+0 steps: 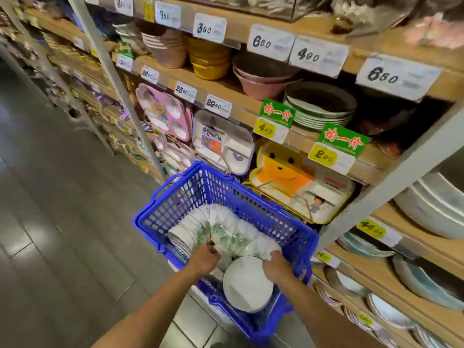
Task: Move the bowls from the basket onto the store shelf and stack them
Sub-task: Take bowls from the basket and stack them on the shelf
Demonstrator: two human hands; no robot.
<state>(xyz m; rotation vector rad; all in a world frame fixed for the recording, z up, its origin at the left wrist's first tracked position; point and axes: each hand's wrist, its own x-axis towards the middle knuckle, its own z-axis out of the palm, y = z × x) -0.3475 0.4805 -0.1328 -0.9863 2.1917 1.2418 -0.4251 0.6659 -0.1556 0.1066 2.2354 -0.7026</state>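
Note:
A blue plastic basket (175, 207) stands on the floor against the store shelf (313, 144). Inside it lies a curved row of white bowls with green leaf prints (233, 234), resting on their sides. A separate white bowl (247, 285) lies nearest me, its pale bottom facing up. My left hand (204, 258) reaches into the basket with its fingers closed on the left part of the bowl row. My right hand (276, 264) grips the right end of the row, just above the near bowl's rim.
Wooden shelves hold stacks of pink bowls (263, 79), yellow bowls (208, 59) and green plates (321, 114). Divided children's trays (223, 144) lean below, right behind the basket. Grey uprights (391, 184) frame the bays. Grey tiled aisle floor (62, 222) lies to the left.

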